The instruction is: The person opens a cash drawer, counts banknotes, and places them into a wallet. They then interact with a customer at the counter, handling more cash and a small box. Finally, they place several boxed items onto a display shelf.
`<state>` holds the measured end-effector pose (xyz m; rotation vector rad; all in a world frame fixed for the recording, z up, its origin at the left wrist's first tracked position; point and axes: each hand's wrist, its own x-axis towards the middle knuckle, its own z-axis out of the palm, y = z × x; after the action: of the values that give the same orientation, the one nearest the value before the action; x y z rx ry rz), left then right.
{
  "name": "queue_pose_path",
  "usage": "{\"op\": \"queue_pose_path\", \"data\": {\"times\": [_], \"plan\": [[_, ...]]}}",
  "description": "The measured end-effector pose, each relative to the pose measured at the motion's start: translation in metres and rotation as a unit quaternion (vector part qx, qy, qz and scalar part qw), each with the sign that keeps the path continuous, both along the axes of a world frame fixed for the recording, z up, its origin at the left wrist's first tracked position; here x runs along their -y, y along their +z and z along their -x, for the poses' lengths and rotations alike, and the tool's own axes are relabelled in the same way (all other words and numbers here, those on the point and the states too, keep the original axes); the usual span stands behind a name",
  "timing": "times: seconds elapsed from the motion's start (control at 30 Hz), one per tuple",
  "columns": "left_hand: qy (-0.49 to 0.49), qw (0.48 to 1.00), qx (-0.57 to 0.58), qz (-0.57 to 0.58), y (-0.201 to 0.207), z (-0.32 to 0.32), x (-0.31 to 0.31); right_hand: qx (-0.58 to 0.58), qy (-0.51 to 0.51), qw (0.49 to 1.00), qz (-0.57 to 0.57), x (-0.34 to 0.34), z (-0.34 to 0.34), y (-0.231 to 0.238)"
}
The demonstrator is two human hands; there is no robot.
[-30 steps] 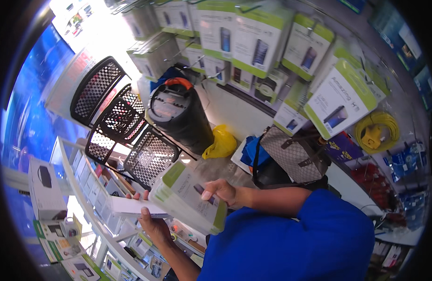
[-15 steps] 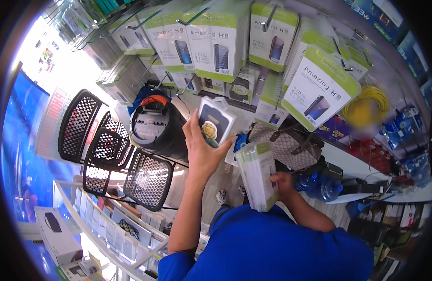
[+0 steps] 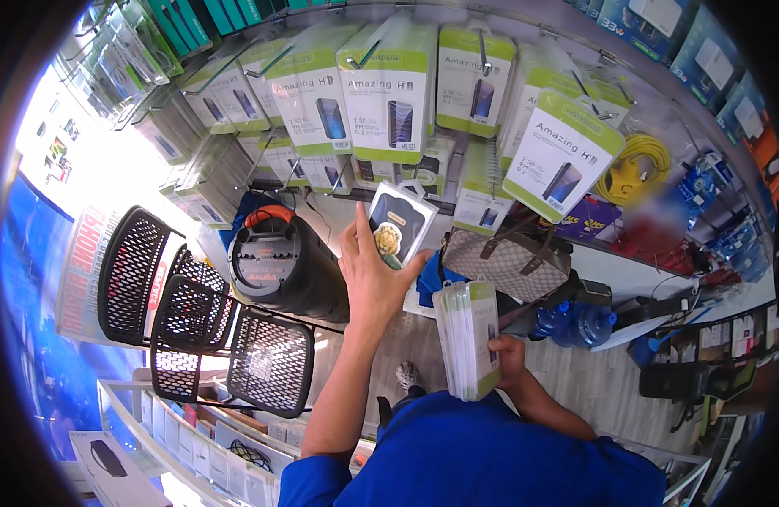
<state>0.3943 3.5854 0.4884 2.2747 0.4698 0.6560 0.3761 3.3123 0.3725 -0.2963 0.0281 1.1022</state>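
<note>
Overhead, the person's left hand (image 3: 371, 275) is reaching up toward a wall of hanging accessory packs, its fingers pinching a single clear-fronted phone case package (image 3: 398, 224) that is showing a dark case with a round gold ornament. That package is sitting just below the lower row of white-and-green boxed packs (image 3: 389, 93), which are hanging on metal hooks across the display wall. The right hand (image 3: 506, 355) is staying lower, near the blue-sleeved chest, with its fingers wrapping around a stack of similar packages (image 3: 467, 348) that is standing on edge, white with a green strip along one side. Between the two hands, a patterned handbag (image 3: 501, 264) is resting on a white shelf (image 3: 613, 275) beneath the display, with a blue water bottle (image 3: 567, 324) lying just beside it. To the left, a black portable speaker (image 3: 279, 266) with an orange-trimmed handle is standing on the floor next to a black wire mesh rack (image 3: 191, 317) of tilted baskets. A coil of yellow cable (image 3: 639, 165) is hanging farther right on the wall, among blue packets. Low at the left edge, a glass display case (image 3: 165, 435) is holding rows of small white boxes.
</note>
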Motion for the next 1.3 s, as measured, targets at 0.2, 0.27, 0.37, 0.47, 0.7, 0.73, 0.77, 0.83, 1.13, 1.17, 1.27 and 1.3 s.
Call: {"op": "queue_pose_path", "data": {"times": [0.2,0.27,0.37,0.47,0.7,0.73,0.77,0.83,1.13,1.17,1.27,1.3], "plan": [[0.032,0.998,-0.048,-0.030,0.010,-0.016,0.010,0.010,-0.003,1.000,0.005,0.018,-0.015,-0.013],[0.041,0.999,-0.033,0.002,-0.005,-0.026,0.011,0.014,0.007,1.000,0.012,0.033,-0.025,-0.033],[0.044,0.998,0.038,-0.006,-0.035,-0.050,0.015,0.058,-0.006,0.996,0.067,0.043,-0.032,-0.027],[0.083,0.988,0.129,0.019,-0.072,-0.096,0.027,0.116,-0.022,0.984,0.136,0.049,-0.038,-0.010],[0.065,0.988,0.039,0.131,-0.077,-0.129,0.035,0.109,0.038,0.989,0.092,0.048,-0.064,-0.008],[0.073,0.984,0.044,0.158,-0.081,-0.112,0.027,0.113,0.050,0.989,0.086,0.042,-0.065,-0.002],[0.072,0.979,0.047,0.183,-0.086,-0.093,0.020,0.112,0.049,0.987,0.100,0.038,-0.068,0.002],[0.060,0.958,0.060,0.276,-0.084,-0.042,0.016,0.110,0.033,0.985,0.125,0.026,-0.074,0.010],[0.219,0.872,0.199,0.389,-0.041,0.110,0.085,0.832,-0.036,0.529,0.160,-0.122,-0.025,0.064],[0.230,0.870,0.203,0.385,-0.044,0.123,0.075,0.843,-0.023,0.518,0.145,-0.134,-0.015,0.078],[0.252,0.879,0.269,0.303,-0.055,0.152,0.058,0.859,-0.001,0.505,0.090,-0.156,0.011,0.098],[0.266,0.868,0.285,0.308,-0.057,0.159,0.055,0.861,0.007,0.501,0.080,-0.160,0.019,0.101]]}}
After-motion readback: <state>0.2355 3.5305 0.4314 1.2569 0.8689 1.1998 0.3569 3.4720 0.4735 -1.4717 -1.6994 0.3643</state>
